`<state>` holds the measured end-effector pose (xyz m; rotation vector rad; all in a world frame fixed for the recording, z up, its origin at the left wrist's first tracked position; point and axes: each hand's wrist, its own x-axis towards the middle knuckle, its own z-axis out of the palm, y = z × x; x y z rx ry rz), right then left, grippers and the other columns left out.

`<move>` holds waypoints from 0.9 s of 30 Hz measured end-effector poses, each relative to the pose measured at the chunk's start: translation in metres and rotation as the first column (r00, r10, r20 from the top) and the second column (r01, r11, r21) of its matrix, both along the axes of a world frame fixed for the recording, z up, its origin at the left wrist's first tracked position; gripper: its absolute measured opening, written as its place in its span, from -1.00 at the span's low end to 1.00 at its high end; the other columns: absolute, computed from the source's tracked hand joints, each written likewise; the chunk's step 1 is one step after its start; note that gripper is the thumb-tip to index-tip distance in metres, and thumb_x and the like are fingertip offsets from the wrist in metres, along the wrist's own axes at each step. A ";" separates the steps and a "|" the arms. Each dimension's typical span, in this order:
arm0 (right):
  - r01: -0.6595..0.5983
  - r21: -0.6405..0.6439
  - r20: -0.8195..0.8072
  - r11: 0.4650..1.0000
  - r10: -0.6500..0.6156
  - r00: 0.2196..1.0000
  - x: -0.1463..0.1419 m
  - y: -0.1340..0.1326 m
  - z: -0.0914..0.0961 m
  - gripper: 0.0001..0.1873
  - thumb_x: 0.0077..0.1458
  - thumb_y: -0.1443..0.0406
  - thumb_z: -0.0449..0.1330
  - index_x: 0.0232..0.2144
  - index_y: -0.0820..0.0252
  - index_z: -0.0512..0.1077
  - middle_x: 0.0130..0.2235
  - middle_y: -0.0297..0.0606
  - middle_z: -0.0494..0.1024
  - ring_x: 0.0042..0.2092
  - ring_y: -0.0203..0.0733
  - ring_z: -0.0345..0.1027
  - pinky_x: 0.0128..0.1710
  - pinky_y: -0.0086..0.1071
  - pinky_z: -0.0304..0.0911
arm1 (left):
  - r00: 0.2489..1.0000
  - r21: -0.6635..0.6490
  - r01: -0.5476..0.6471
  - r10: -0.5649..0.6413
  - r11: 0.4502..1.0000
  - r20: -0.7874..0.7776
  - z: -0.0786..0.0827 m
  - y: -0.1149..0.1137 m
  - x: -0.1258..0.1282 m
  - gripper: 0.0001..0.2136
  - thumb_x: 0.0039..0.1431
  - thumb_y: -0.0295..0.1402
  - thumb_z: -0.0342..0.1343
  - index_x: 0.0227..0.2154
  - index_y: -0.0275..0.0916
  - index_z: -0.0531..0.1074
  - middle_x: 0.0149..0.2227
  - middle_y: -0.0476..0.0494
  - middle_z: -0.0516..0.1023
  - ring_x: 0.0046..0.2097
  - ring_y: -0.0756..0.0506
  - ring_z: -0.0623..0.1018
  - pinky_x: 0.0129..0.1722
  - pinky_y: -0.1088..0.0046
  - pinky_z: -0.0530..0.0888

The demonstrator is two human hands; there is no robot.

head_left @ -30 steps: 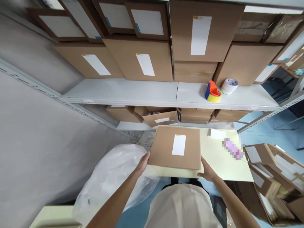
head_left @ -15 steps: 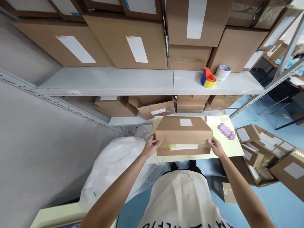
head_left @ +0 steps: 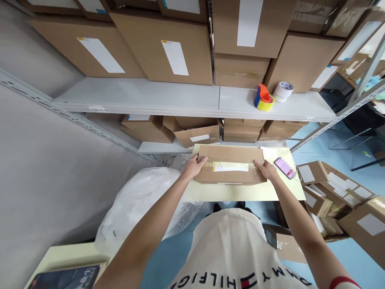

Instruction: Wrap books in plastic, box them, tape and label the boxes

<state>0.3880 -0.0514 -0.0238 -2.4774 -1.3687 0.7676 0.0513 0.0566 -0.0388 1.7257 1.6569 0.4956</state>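
Note:
A brown cardboard box [head_left: 231,177] rests on or just over the pale yellow table [head_left: 234,195] in front of me. Clear tape and a white label [head_left: 230,167] run along its upper face. My left hand [head_left: 192,165] grips the left end, thumb on top. At the opposite end, my right hand [head_left: 265,168] is closed on the box with its thumb over the taped face. The fingers beneath are partly hidden. A phone [head_left: 283,167] with a pink screen lies on the table to the right of my right hand.
Metal shelving [head_left: 150,96] with large cartons stands ahead. It holds a tape dispenser [head_left: 264,98] and white tape rolls [head_left: 283,91]. A white plastic bag [head_left: 138,204] bulges at left. Several cardboard boxes [head_left: 323,188] are piled at right. A dark flat package [head_left: 66,277] lies lower left.
Both hands have turned the box toward me, so the taped, labelled side that faced me now faces upward. The small label formerly on top is out of sight.

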 end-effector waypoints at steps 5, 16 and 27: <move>-0.032 0.007 0.027 0.999 0.032 0.999 -0.001 0.013 0.008 -0.19 0.23 -0.13 0.01 0.31 0.27 0.13 0.12 0.17 0.49 0.14 0.21 0.41 0.09 -0.05 0.24 | 0.959 0.352 0.106 -0.003 0.930 -0.283 0.019 0.002 0.018 -0.50 0.21 -0.23 0.07 0.17 -0.35 0.34 0.16 -0.45 0.44 0.20 -0.40 0.41 0.17 0.03 0.34; -0.071 0.212 -0.432 0.975 0.158 0.888 0.019 0.006 -0.037 -0.05 0.21 -0.15 0.02 0.43 0.17 -0.17 0.30 0.12 0.26 0.26 0.14 0.24 0.17 0.01 0.21 | 0.782 0.345 0.621 -0.523 0.704 -0.339 0.053 -0.020 0.164 -0.63 0.28 -0.20 0.05 0.08 -0.20 0.42 0.17 -0.29 0.45 0.22 -0.27 0.40 0.21 0.10 0.33; -0.268 0.052 0.067 0.962 0.264 0.962 0.134 0.063 -0.141 -0.41 0.25 0.38 0.01 0.31 0.41 0.17 0.38 0.17 0.12 0.40 0.16 -0.02 0.27 0.02 0.07 | 0.529 -0.120 0.771 -0.734 0.626 -0.426 0.048 0.032 0.311 -0.61 0.26 -0.19 0.08 0.09 -0.24 0.42 0.17 -0.28 0.47 0.20 -0.25 0.44 0.21 0.18 0.31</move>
